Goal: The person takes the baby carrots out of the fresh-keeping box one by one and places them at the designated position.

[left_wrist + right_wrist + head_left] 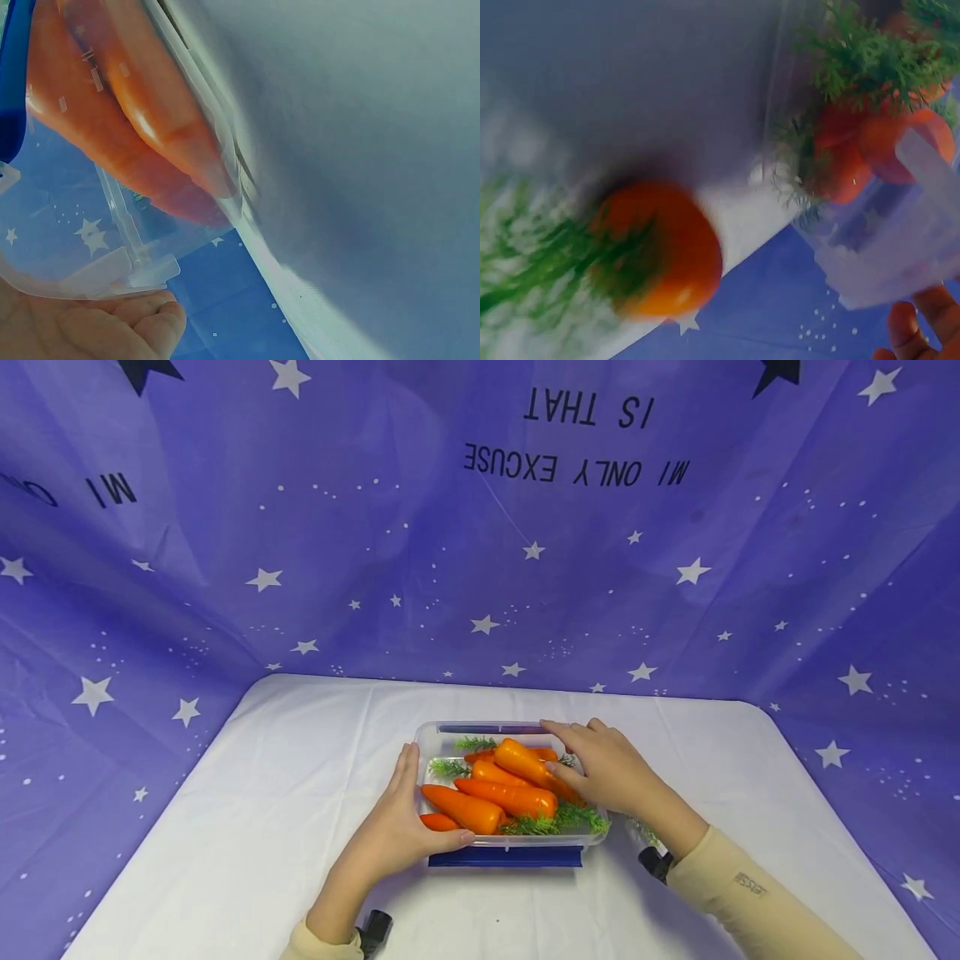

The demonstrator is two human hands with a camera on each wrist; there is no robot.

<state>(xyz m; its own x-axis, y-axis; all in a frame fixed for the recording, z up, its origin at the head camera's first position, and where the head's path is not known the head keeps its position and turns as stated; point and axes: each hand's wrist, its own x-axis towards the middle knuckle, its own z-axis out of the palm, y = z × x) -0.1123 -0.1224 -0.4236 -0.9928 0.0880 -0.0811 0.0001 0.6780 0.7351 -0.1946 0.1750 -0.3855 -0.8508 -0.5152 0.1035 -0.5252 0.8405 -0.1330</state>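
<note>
A clear plastic food container (517, 841) with blue side latches stands on the white table, filled with several orange carrots (506, 797) with green leafy tops. My left hand (390, 827) grips its left end, thumb along the front rim and fingers against the outer left side. Over the right back corner, my right hand (607, 768) holds the rim, its thumb reaching inside beside a carrot. In the left wrist view, carrots show through the clear wall, with my left fingers (154, 322) by the rim. My right fingers (922, 322) appear near the rim in the right wrist view.
Outside the container, a leafy carrot (667, 251) lies on the table below my right wrist, mostly hidden in the head view. A blue latch flap (506, 857) hangs open at the front. Purple star-printed cloth (480, 568) surrounds the table's far side.
</note>
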